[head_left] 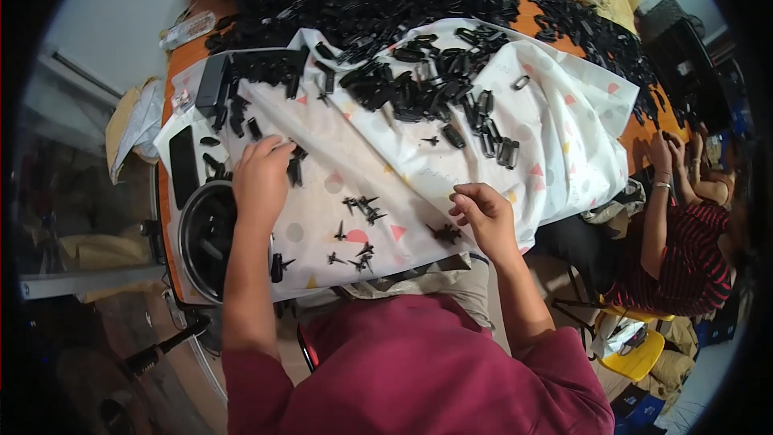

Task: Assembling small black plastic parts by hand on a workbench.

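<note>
My left hand is over the left part of a white patterned cloth, its fingers bent together. Small black plastic pieces lie right beside its fingertips; what the fingers hold, if anything, is hidden. My right hand hovers at the cloth's near right, thumb and fingers curled in toward each other. Whatever may be between them is too small to make out. Just left of it sits a clump of small dark pieces. Several small black pronged parts are scattered between my two forearms.
A heap of black clip-like parts covers the cloth's far middle, with a larger pile behind. A round metal bowl stands by my left forearm. A black phone-like slab lies at the left edge. Another person sits at right.
</note>
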The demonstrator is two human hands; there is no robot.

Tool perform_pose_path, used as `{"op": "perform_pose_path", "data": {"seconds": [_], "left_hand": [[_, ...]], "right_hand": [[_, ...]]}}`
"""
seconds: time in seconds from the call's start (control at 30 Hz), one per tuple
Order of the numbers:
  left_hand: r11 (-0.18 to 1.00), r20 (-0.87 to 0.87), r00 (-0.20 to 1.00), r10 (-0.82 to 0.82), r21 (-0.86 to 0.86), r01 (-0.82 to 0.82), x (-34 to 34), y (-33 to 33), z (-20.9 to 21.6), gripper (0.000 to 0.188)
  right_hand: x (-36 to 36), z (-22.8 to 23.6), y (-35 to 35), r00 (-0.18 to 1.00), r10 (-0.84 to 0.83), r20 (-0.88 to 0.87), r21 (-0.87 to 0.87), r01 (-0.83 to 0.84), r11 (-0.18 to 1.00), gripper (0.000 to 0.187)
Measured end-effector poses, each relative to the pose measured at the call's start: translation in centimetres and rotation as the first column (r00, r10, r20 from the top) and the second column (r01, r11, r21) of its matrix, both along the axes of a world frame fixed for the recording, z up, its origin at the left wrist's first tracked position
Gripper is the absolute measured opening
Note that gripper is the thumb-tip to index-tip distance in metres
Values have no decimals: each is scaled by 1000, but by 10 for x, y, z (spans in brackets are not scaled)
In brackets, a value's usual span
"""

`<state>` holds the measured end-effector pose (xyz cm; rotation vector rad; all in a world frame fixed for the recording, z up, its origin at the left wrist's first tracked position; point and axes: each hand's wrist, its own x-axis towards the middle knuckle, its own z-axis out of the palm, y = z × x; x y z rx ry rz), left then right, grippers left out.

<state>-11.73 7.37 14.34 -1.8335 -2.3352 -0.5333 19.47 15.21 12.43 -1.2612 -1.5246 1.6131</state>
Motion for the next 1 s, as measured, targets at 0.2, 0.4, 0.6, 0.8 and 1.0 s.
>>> {"op": "perform_pose_path", "data": {"seconds": [0.2, 0.4, 0.6, 0.8, 1.0], "left_hand": [[950, -91, 986, -140, -293, 107, -17, 42, -21, 20], [995, 889, 458, -15, -30, 92, 45, 39, -9, 30], [971, 967, 160, -198, 172, 165, 101, 28, -15, 32], [936, 944, 84, -319, 299, 187, 119, 24, 1, 30], [922, 919, 160, -360, 325, 211, 117, 16, 9, 31]], "right_hand": [[18, -22, 56, 886, -209, 415, 409, 23, 912, 19], [1, -22, 101, 497, -324, 805, 491, -253, 833, 25], [-11, 12, 69, 953, -107, 283, 296, 19, 955, 33], [-36, 43, 23, 757, -87, -648, -281, -132, 951, 16], [-28, 45, 3, 954, 134, -269, 246, -66, 967, 23]]}}
